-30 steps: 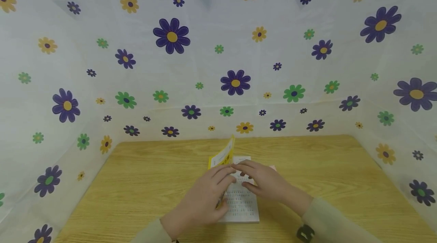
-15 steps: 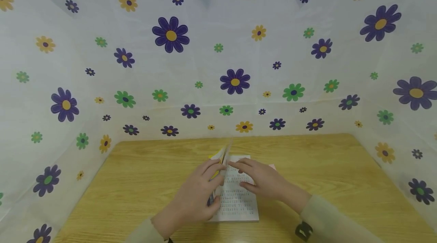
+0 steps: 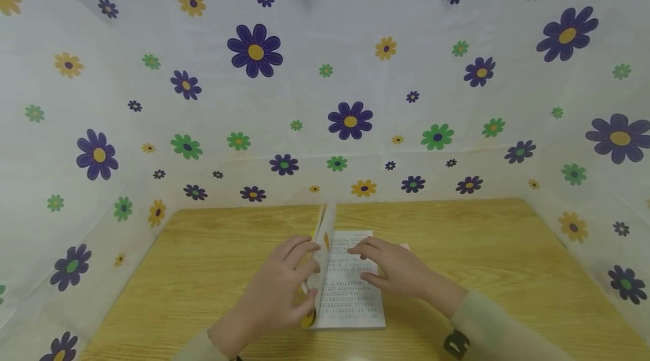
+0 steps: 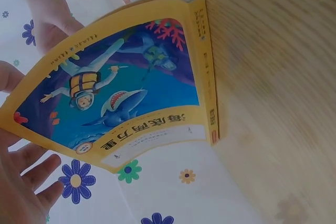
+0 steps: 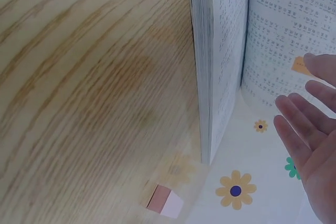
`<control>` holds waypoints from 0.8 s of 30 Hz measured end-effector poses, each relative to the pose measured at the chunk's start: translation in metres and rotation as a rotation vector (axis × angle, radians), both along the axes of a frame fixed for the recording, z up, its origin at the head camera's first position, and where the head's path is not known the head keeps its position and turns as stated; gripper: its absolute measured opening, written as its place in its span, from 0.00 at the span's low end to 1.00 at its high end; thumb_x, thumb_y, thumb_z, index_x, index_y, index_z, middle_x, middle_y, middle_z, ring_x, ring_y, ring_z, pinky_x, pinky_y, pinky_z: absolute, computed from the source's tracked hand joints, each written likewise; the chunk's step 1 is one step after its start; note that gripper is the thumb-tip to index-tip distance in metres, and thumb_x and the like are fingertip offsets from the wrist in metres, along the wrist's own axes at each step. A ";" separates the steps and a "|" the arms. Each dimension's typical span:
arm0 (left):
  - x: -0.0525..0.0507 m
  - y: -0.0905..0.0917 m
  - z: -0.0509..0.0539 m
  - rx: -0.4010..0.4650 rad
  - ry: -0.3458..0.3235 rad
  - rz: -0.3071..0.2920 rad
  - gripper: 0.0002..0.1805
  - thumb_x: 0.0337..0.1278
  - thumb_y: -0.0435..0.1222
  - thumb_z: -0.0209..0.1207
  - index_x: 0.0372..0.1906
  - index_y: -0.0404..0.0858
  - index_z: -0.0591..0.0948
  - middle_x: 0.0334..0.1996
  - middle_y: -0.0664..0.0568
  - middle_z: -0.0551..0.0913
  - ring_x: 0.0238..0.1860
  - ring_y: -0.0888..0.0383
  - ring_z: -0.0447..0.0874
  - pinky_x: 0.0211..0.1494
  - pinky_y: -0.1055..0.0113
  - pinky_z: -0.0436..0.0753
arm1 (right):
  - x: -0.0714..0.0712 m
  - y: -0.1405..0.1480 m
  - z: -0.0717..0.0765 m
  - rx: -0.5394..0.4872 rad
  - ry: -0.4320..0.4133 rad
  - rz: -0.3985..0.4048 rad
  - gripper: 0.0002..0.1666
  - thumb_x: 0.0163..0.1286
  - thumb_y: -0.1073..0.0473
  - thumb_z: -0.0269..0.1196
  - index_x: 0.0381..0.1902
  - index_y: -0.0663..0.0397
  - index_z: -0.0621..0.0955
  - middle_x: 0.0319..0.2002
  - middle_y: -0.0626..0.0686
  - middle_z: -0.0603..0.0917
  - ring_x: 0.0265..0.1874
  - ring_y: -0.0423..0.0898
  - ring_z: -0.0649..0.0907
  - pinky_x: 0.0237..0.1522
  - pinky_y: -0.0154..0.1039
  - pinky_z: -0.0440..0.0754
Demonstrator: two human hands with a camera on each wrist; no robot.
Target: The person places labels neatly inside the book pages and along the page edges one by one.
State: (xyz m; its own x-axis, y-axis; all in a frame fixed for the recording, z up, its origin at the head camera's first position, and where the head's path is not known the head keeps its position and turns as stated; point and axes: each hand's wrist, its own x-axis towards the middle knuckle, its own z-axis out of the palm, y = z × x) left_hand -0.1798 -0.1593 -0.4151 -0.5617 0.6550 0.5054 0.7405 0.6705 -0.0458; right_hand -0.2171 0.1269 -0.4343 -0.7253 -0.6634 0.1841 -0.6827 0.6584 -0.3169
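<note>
An opened paperback book (image 3: 350, 287) lies on the table, its right-hand pages covered in printed text. Its yellow-edged front cover (image 4: 121, 93), showing a diver and a shark, stands raised with several leaves (image 3: 323, 259). My left hand (image 3: 276, 282) holds this raised part at its free edge, fingers and thumb bent; the cover partly hides that hand in the left wrist view. Over the right-hand page is my right hand (image 3: 398, 271), fingers loosely bent, holding nothing. In the right wrist view its fingers (image 5: 296, 116) are spread apart beside the raised page.
A small pink-and-white block (image 5: 165, 201) lies beyond the book's right side, mostly hidden in the head view. The wooden table (image 3: 482, 248) surrounds the book. White flower-patterned sheets (image 3: 304, 84) enclose its back and sides.
My left hand has moved left, drawing the cover and leaves back with it. A leaf near my right fingertips has swung over to the left. My right hand has barely moved.
</note>
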 end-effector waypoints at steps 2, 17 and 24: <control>0.001 -0.004 0.001 0.005 0.004 0.009 0.12 0.49 0.47 0.72 0.38 0.50 0.84 0.62 0.50 0.84 0.69 0.48 0.78 0.74 0.49 0.81 | 0.000 0.001 -0.001 0.011 -0.012 -0.010 0.27 0.74 0.56 0.70 0.68 0.54 0.80 0.61 0.52 0.85 0.54 0.47 0.87 0.59 0.47 0.89; 0.000 -0.027 0.001 0.042 0.083 0.036 0.11 0.43 0.43 0.74 0.32 0.46 0.85 0.52 0.49 0.89 0.64 0.44 0.82 0.74 0.44 0.79 | -0.001 0.007 -0.007 0.030 -0.025 -0.010 0.27 0.73 0.55 0.71 0.68 0.55 0.81 0.60 0.53 0.86 0.53 0.46 0.87 0.58 0.45 0.89; 0.001 -0.035 -0.003 0.043 0.101 0.065 0.12 0.41 0.41 0.76 0.31 0.45 0.85 0.49 0.49 0.89 0.64 0.44 0.83 0.75 0.43 0.78 | -0.003 0.008 -0.009 0.032 -0.062 -0.009 0.26 0.73 0.56 0.70 0.66 0.55 0.82 0.60 0.53 0.86 0.54 0.48 0.87 0.58 0.44 0.89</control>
